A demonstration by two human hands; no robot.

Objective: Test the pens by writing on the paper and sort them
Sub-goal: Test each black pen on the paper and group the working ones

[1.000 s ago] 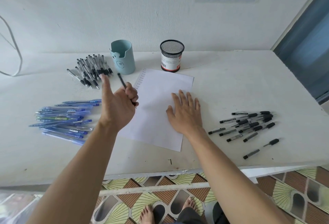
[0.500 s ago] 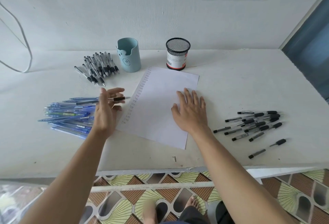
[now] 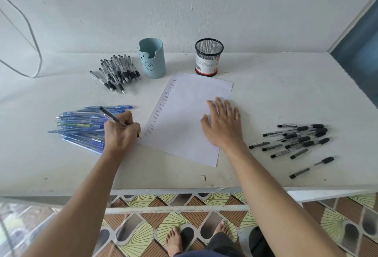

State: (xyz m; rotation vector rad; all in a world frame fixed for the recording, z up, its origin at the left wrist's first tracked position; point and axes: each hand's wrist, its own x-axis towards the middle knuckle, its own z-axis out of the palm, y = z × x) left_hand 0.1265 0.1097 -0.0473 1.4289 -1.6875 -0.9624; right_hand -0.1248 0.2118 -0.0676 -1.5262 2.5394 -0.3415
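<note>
A white sheet of paper [image 3: 184,117] lies angled on the white table, with a column of small handwritten words down its left edge. My left hand [image 3: 120,132] grips a black pen [image 3: 110,114] in a writing hold, its tip at the paper's lower left corner. My right hand [image 3: 223,124] lies flat on the paper's right side, fingers spread. A pile of blue pens [image 3: 81,126] lies left of the paper, partly hidden by my left hand. A pile of black-grip pens [image 3: 116,72] sits at the back left. More black pens [image 3: 296,140] lie scattered on the right.
A light blue pen cup [image 3: 152,58] and a black mesh cup [image 3: 208,57] stand behind the paper near the wall. A grey cable [image 3: 30,32] hangs at the left. The table's front edge [image 3: 184,188] is close to me, with patterned floor tiles and my bare feet below.
My left hand, holding the black pen, came down from near the back-left pile to the paper's lower left corner and turned the pen into a writing grip. My right hand stayed flat on the paper.
</note>
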